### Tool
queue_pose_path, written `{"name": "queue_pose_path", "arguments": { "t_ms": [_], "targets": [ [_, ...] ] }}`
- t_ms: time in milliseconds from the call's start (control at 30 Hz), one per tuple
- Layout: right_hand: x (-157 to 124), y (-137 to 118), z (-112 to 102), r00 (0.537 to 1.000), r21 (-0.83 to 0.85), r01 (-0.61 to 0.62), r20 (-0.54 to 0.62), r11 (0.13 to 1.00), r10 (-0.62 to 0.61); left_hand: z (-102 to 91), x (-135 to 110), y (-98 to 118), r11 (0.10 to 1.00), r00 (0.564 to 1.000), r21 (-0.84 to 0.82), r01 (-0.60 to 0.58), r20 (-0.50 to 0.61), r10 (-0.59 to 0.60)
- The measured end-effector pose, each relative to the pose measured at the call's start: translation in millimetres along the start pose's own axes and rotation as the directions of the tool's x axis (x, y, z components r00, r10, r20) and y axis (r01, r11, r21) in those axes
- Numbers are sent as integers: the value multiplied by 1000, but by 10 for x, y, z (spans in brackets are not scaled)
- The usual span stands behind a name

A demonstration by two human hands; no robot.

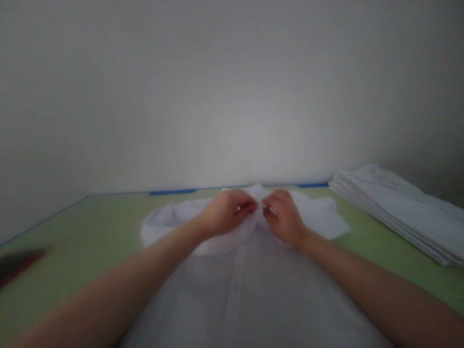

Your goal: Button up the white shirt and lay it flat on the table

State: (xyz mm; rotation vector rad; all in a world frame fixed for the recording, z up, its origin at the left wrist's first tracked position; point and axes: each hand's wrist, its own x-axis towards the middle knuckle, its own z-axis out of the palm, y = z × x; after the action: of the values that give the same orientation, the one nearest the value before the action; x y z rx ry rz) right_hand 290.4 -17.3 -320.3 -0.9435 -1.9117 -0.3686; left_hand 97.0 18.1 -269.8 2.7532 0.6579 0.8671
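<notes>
A white garment (250,285) lies spread on the green table (94,227), its front band running toward me and its upper part bunched at the far end. My left hand (226,211) and my right hand (284,215) meet at the top of that band near the collar. Both hands are closed in a pinch on the white cloth, fingertips almost touching each other. My forearms stretch over the garment from the bottom corners.
A stack of folded white cloths (398,208) lies at the right of the table. A dark red object (18,263), blurred, sits at the left edge. Blue tape (172,192) runs along the table's far edge below a plain grey wall.
</notes>
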Motion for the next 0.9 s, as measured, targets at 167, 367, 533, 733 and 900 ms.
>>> {"name": "queue_pose_path", "arguments": {
  "t_ms": [167,367,533,733,900],
  "targets": [
    [11,38,-20,998,-14,66,9,998,-66,7,-14,11,998,1000,56,-12,2,12],
    [3,44,-15,995,-22,99,-9,995,-99,-10,-8,7,997,1000,72,-19,7,18],
    [-6,15,-6,998,15,61,-17,998,-61,-38,-3,-18,998,999,67,-20,52,17],
    [-7,-2,-45,985,-37,147,95,988,-143,-56,-1,17,991,994,118,-67,99,56],
    [-5,46,-48,979,-58,188,96,980,-182,-41,-14,16,994,992,96,-50,116,39]
  ]
}}
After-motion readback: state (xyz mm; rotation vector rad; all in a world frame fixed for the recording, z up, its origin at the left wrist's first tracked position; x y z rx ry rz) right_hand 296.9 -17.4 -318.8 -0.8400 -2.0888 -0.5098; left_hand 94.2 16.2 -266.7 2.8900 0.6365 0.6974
